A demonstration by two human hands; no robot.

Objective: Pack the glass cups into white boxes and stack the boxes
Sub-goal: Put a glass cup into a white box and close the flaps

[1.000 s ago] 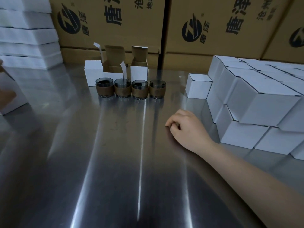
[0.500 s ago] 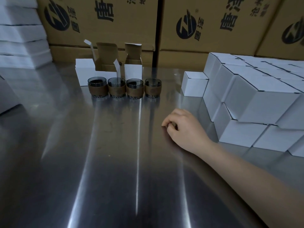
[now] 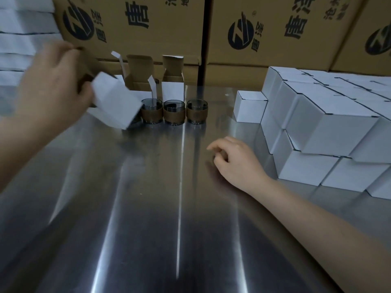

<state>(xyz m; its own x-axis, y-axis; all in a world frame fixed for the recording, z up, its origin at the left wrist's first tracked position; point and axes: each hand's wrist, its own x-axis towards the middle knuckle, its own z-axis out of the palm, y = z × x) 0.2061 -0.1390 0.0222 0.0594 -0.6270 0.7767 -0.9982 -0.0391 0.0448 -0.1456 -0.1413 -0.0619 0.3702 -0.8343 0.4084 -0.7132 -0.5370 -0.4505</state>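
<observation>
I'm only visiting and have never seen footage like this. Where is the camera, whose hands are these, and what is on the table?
There is no machine here: a person works with bare hands. The picture comes from a camera worn on the head, looking forward and down. The left hand grips a small white box, tilted and blurred. The right hand rests on the steel table, fingers loosely curled, holding nothing. A row of glass cups with brown bands stands further back; three show fully, a fourth is mostly hidden behind the held box. Behind them stand open boxes. On the right, closed white boxes are stacked. Big brown cartons line the back.
</observation>
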